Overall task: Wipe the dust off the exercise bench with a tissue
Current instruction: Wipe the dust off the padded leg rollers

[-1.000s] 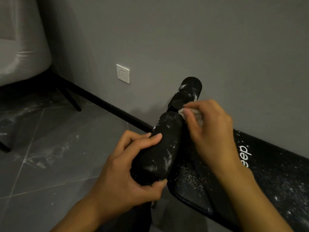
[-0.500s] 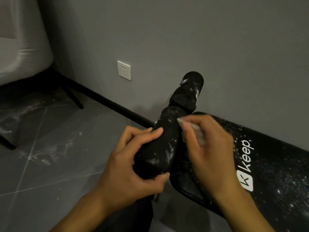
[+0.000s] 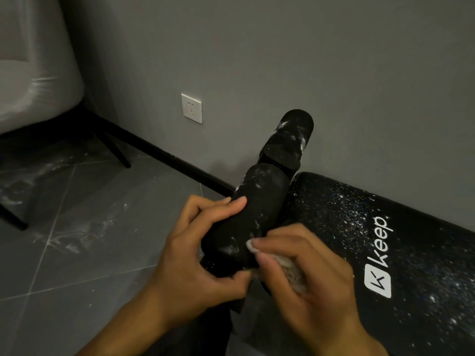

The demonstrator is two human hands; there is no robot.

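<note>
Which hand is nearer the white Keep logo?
Right. The right hand, holding the tissue, sits just left of the logo; the left hand grips the foam roller farther left.

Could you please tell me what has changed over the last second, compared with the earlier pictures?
The right hand, pinching the tissue, slid along the near foam roller from its far end towards the person, and now wipes its near end beside the left hand's thumb. The left hand grips that roller as before; the far roller and bench pad are dusty as before.
</note>
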